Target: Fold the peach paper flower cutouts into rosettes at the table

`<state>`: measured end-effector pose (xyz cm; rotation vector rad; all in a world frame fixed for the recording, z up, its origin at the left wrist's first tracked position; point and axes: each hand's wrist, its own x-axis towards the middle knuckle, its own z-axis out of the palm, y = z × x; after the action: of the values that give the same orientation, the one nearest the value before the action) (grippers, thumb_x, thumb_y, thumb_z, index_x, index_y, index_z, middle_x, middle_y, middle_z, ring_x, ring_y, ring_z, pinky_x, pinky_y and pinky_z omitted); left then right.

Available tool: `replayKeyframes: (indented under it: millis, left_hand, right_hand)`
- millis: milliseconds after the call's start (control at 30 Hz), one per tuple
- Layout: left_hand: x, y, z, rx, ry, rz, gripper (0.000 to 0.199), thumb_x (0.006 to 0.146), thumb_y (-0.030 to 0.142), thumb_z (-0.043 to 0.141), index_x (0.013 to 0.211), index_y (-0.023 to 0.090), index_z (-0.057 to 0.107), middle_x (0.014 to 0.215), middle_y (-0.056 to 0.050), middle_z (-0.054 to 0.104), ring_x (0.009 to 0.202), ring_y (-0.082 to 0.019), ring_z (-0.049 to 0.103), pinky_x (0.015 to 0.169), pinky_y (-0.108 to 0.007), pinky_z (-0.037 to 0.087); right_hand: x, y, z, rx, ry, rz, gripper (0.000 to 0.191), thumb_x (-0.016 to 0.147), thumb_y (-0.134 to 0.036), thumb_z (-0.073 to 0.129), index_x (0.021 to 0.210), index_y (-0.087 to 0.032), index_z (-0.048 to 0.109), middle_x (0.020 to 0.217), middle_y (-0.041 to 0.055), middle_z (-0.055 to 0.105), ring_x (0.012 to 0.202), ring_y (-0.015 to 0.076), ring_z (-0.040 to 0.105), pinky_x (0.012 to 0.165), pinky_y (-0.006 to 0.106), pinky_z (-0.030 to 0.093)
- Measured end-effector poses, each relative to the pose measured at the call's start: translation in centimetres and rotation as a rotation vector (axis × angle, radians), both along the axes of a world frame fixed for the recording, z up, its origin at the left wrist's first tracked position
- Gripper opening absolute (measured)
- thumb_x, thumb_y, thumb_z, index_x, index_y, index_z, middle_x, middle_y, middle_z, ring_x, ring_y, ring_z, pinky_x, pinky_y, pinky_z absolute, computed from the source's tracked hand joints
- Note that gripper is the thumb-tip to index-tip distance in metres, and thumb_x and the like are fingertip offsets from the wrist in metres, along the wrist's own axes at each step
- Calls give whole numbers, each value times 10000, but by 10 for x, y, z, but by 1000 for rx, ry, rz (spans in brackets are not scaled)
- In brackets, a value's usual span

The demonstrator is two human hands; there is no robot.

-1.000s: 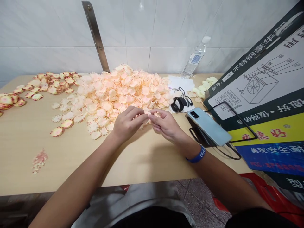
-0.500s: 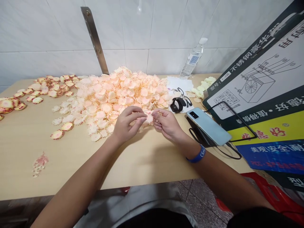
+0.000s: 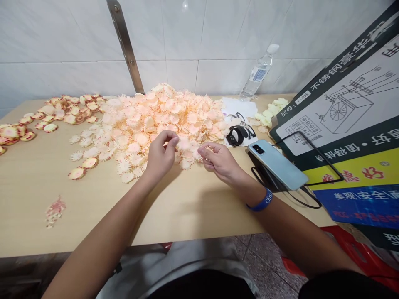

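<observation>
A large heap of pale pink artificial-flower petal layers (image 3: pixel 168 110) with jagged edges lies in front of my hands. My left hand (image 3: pixel 161 154) is at the heap's front edge, fingers curled and thumb against the index finger; anything in that pinch is too small to make out. A short gap to the right, my right hand (image 3: pixel 218 160) has thumb and index finger pinched together. A pale petal layer (image 3: pixel 195 153) appears at its fingertips, though it blends with the heap behind. A blue wristband (image 3: pixel 262 201) circles my right wrist.
Stacked red-edged layers (image 3: pixel 75 110) lie at the left, with small pink scraps (image 3: pixel 56 211) nearer the front. Right of the heap are a black watch (image 3: pixel 235 136), a water bottle (image 3: pixel 257 74), a phone (image 3: pixel 277 164) with a cable, and a printed carton (image 3: pixel 339 112).
My left hand has drawn slightly left and up, away from my right hand, its fingers curling more. My right hand has stayed nearly in place. The view has shifted slightly.
</observation>
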<state>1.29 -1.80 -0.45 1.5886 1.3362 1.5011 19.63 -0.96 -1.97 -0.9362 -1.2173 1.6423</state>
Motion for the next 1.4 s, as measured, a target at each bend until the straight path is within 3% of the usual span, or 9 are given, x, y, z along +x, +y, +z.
replayKeyframes:
  millis: [167,333,600,800,967,1067,1200,1400]
  left_hand:
    - [-13,10,2,28,-153,63,278,812,443,650,764,195,534,723,6,555,657,-110,544,600,-222,521]
    - [-11,10,-1,-33,-254,-68,347,771,503,684,801,198,521,774,5,590,788,-130,631,688,-250,580]
    - [-8,13,-7,-154,-328,-165,276,760,393,688,863,210,511,640,40,603,650,-122,657,637,-250,572]
    - [-6,10,-8,-101,-128,-47,200,780,249,581,973,204,557,777,4,643,657,-118,624,589,-237,535]
    - [-8,6,-10,35,261,134,217,822,228,545,1026,209,616,1172,-76,633,1025,-193,614,785,-309,537]
    - [-6,3,-8,145,393,159,186,852,250,538,987,203,657,1177,-85,633,1129,-218,571,864,-333,509]
    - [4,-1,-7,27,348,9,179,869,289,543,922,194,687,949,-49,702,885,-172,638,749,-279,508]
    - [13,-5,-6,-163,156,-184,215,785,378,654,862,180,692,821,-28,692,739,-144,619,644,-240,477]
  right_hand:
    - [2,2,-2,-16,15,-8,414,631,-494,815,681,-171,561,506,-96,312,406,15,207,401,191,96]
    - [1,2,-2,-62,35,-14,417,627,-490,825,734,-176,574,500,-104,287,426,29,207,402,189,113]
    - [3,7,-4,-50,112,-106,421,684,-492,784,718,-201,481,598,-68,377,476,48,300,406,180,167]
    - [5,8,-4,-55,172,-104,303,724,-384,752,783,-199,520,656,-58,442,507,48,351,417,175,250]
    - [5,9,-6,-45,111,-100,416,709,-283,741,1090,-199,595,723,-34,577,553,69,482,476,199,390]
    - [3,9,-8,17,14,-120,485,711,-307,745,1157,-197,588,753,-7,653,614,106,600,515,218,457]
    - [-1,7,-11,87,-53,-131,479,720,-368,754,1129,-191,577,675,-17,669,636,147,678,568,247,522]
    - [-5,1,-17,158,-84,-38,397,737,-435,747,972,-204,526,646,-20,685,570,149,678,520,242,525]
